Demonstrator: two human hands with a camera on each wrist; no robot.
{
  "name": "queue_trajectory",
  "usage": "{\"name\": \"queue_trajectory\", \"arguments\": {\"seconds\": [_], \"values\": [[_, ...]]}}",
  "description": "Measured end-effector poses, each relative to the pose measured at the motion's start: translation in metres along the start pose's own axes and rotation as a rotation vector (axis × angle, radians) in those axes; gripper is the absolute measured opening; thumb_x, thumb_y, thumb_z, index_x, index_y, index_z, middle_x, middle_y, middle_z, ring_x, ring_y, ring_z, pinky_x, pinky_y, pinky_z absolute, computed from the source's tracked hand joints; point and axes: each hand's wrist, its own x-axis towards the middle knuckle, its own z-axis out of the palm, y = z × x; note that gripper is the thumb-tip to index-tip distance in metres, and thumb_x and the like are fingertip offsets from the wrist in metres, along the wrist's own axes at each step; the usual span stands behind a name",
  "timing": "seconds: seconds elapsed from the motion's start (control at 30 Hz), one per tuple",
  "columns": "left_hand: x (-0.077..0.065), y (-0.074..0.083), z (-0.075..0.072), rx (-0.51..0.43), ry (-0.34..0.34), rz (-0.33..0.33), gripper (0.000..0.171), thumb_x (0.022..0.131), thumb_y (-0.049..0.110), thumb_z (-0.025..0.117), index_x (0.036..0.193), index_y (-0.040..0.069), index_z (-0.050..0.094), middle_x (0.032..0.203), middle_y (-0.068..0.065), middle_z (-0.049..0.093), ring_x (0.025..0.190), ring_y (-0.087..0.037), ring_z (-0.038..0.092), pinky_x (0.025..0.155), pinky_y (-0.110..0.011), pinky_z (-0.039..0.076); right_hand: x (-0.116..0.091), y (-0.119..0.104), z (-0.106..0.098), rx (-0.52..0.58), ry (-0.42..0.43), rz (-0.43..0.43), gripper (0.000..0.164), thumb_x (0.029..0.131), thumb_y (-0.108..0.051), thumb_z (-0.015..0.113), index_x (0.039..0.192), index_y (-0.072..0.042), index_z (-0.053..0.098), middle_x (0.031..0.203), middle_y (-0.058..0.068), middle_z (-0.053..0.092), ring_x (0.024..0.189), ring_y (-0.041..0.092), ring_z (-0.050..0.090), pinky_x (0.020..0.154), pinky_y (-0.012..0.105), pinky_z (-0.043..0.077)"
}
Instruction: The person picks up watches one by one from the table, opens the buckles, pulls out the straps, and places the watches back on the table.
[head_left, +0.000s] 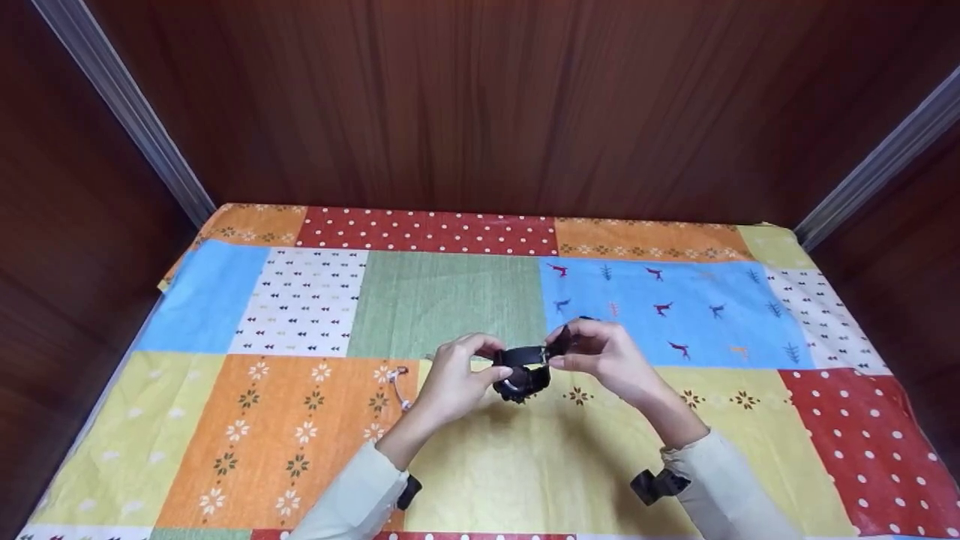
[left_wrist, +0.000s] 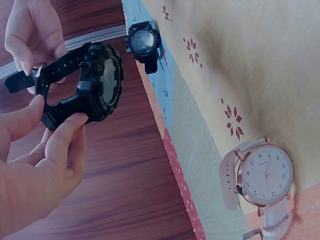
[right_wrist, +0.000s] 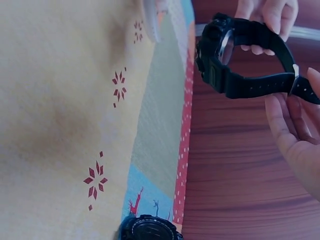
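Observation:
A black digital-style wristwatch (left_wrist: 100,85) is held up above the table, its strap looped through the silver buckle (right_wrist: 295,73). My left hand (head_left: 456,380) grips it by the strap beside the case, thumb on one side and fingers beneath. The fingers of my right hand (head_left: 613,361) pinch the strap's free end, which sticks out past the buckle. In the left wrist view, the watch face points toward the table side. Another black watch (left_wrist: 143,42) lies beyond, near the right hand. Close by the left hand rests a white-strapped watch (left_wrist: 266,175) with a rose-gold case and white dial.
A patchwork-patterned cloth (head_left: 465,300) covers the table. Dark wood panels (head_left: 487,105) rise behind it and at both sides, with metal strips (head_left: 127,97) at the corners. Black wrist cameras (head_left: 658,486) are strapped over the pale sleeves.

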Motion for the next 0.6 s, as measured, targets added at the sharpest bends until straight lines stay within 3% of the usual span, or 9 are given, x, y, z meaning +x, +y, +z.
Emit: {"name": "queue_trajectory", "arguments": {"seconds": [0.17,0.33,0.6], "values": [[0.003,0.004,0.0,0.036,0.006,-0.017,0.021,0.077,0.008,0.071,0.097,0.003,0.065,0.094,-0.006,0.064,0.092,-0.022,0.058,0.085,-0.038,0.043,0.002,0.0,0.002,-0.004,0.039,-0.036,0.026,0.074,0.004,0.07,0.096,0.013,0.06,0.092,0.019,0.061,0.078,0.017,0.062,0.076,0.032,0.052],[0.006,0.01,0.001,0.08,0.021,0.013,0.025,0.076,0.007,0.072,0.1,0.001,0.064,0.098,-0.01,0.063,0.096,-0.023,0.058,0.086,-0.034,0.046,0.004,-0.001,0.004,-0.03,0.094,-0.059,0.026,0.073,0.007,0.07,0.096,0.015,0.059,0.092,0.02,0.061,0.078,0.015,0.062,0.074,0.03,0.052],[0.011,0.017,0.006,0.121,-0.008,0.041,0.027,0.077,0.011,0.072,0.101,0.001,0.065,0.099,-0.009,0.063,0.096,-0.024,0.057,0.086,-0.037,0.044,0.006,-0.002,0.008,-0.075,0.106,-0.103,0.024,0.073,0.007,0.07,0.095,0.012,0.062,0.091,0.022,0.06,0.078,0.015,0.062,0.072,0.028,0.053]]}}
